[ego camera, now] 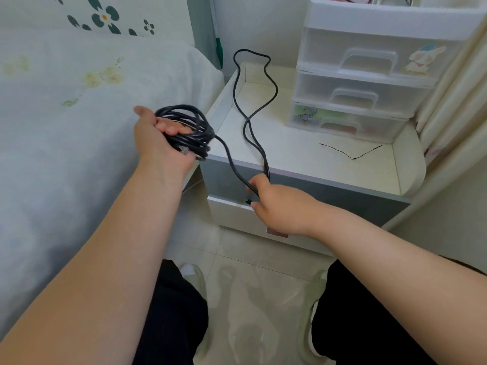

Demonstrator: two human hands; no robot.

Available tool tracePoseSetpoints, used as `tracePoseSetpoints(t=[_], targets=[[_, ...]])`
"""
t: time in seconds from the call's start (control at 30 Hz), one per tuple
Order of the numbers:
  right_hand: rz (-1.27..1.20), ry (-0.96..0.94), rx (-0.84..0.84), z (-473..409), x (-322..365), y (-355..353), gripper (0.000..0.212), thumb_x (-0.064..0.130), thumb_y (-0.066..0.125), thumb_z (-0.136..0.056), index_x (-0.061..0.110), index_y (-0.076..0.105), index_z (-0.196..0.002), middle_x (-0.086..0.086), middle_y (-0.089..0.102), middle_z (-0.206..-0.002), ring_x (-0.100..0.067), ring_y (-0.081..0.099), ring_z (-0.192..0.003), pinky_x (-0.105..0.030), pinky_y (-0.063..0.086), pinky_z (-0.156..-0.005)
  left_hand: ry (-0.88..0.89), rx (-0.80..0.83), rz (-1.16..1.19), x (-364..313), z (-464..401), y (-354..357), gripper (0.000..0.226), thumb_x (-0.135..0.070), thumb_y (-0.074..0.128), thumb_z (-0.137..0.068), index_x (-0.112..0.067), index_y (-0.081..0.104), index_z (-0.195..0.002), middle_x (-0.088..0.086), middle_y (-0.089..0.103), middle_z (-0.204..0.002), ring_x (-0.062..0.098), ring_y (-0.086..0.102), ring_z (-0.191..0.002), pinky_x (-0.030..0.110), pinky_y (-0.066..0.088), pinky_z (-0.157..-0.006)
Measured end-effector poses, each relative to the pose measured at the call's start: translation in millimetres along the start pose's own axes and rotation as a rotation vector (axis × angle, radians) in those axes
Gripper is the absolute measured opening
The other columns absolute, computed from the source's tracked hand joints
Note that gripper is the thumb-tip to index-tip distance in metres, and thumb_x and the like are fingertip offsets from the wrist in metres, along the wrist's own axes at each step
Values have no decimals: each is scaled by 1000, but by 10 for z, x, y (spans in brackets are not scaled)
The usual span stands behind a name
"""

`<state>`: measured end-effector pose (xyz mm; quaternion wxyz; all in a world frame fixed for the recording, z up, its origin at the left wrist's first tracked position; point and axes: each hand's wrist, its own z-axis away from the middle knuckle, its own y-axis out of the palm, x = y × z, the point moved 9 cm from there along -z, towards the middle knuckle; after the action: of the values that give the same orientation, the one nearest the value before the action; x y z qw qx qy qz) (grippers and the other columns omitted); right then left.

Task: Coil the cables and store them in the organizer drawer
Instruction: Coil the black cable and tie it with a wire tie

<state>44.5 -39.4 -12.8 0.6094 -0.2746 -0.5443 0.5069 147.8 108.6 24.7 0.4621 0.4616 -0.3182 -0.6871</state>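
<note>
The left hand (160, 143) grips the coil (188, 130); the right hand (276, 206) pinches the loose cable (266, 83). Feed slack leftward evenly, matching loop size, so the far loop on the nightstand (316, 159) doesn't snag.

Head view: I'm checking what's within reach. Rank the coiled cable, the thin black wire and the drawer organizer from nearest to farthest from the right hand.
1. Coiled cable, up-left of the right hand, held in the left hand.
2. Thin black wire, up-right on the nightstand top.
3. Drawer organizer, behind the wire at the back.
</note>
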Motion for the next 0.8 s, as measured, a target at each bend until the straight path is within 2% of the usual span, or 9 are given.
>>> tracePoseSetpoints(t=[0.1, 0.17, 0.3, 0.37, 0.43, 0.5, 0.6, 0.8], targets=[[73, -90, -148, 103, 191, -129, 33, 24, 34, -100, 17, 25, -131, 0, 46, -57, -20, 46, -48, -34, 34, -48, 79, -52, -43, -105, -42, -67, 58, -44, 57, -93, -19, 33, -47, -9, 31, -41, 9, 32, -34, 16, 36, -42], [123, -114, -164, 136, 244, -164, 33, 19, 33, -100, 19, 25, -132, 0, 45, -58, -19, 42, -47, -33, 31, -46, 102, -55, -58, -112, -65, -68, 54, -45, 56, -93, -19, 33, -51, -9, 31, -42, 9, 30, -35, 17, 35, -43], [191, -112, -131, 150, 282, -192, 29, 12, 36, -97, 17, 35, -126, -3, 54, -72, -25, 53, -62, -38, 44, -56, 116, -58, -136, -52, -18, -40, 55, -47, 55, -93, -18, 33, -52, -9, 30, -42, 9, 30, -34, 17, 34, -42], [208, -123, -134, 158, 313, -232, 29, 11, 37, -97, 17, 40, -125, -4, 62, -92, -27, 58, -76, -38, 47, -61, 126, -55, -176, -26, 4, -29, 53, -47, 56, -92, -19, 34, -54, -9, 30, -42, 9, 31, -34, 17, 35, -40], [227, -163, -161, 173, 376, -291, 30, 11, 39, -96, 21, 43, -124, 0, 61, -110, -26, 58, -87, -34, 43, -61, 146, -30, -255, -8, 12, 11, 50, -49, 57, -91, -19, 35, -57, -9, 31, -43, 9, 31, -36, 20, 36, -41], [231, -227, -201, 200, 471, -376, 26, 18, 38, -99, 24, 47, -123, 4, 58, -115, -23, 57, -92, -31, 36, -62, 176, -3, -383, 22, 32, 59, 49, -50, 57, -90, -19, 37, -59, -8, 33, -44, 9, 32, -37, 22, 36, -41], [157, -297, -249, 221, 566, -523, 26, 28, 33, -101, 25, 53, -118, 7, 56, -113, -21, 56, -93, -32, 40, -67, 231, 32, -605, 73, 88, 130, 48, -48, 59, -90, -19, 38, -58, -5, 32, -45, 11, 31, -38, 23, 36, -42], [-60, -352, -288, 166, 489, -759, 23, 29, 38, -100, 24, 60, -105, 10, 52, -102, -11, 54, -90, -35, 46, -78, 254, 165, -906, 142, 188, 271, 47, -46, 60, -89, -18, 39, -59, -2, 33, -45, 13, 34, -39, 25, 36, -45]])
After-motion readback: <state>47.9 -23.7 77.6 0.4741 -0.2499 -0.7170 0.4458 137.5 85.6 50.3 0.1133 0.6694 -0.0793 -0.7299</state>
